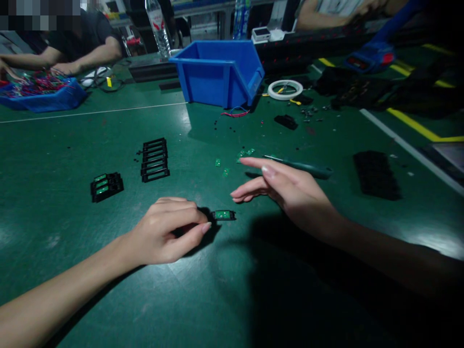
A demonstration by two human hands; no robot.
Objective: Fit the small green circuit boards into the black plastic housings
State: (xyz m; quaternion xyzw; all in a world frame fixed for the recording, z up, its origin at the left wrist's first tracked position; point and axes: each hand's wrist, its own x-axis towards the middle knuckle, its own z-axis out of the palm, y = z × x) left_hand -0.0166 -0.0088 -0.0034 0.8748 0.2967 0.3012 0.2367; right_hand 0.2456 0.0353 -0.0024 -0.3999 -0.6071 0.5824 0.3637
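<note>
My left hand (170, 234) rests on the green mat with its fingers curled round the end of a small black holder (222, 215) that carries a green circuit board. My right hand (286, 186) hovers just to the right of that holder, fingers stretched out and apart, holding nothing. Beyond its fingertips lie a few loose green circuit boards (232, 162) and a dark screwdriver (304, 166). Further left lie a stack of empty black holders (155, 159) and a smaller group of holders with green boards fitted (106, 186).
A blue bin (221, 72) stands at the back centre, a red wire loop (235, 113) before it. A white tape ring (285, 89), small black parts (286, 121) and a black foam pad (376, 174) lie right. Another person's arms (72, 60) work at a blue tray (39, 94) back left.
</note>
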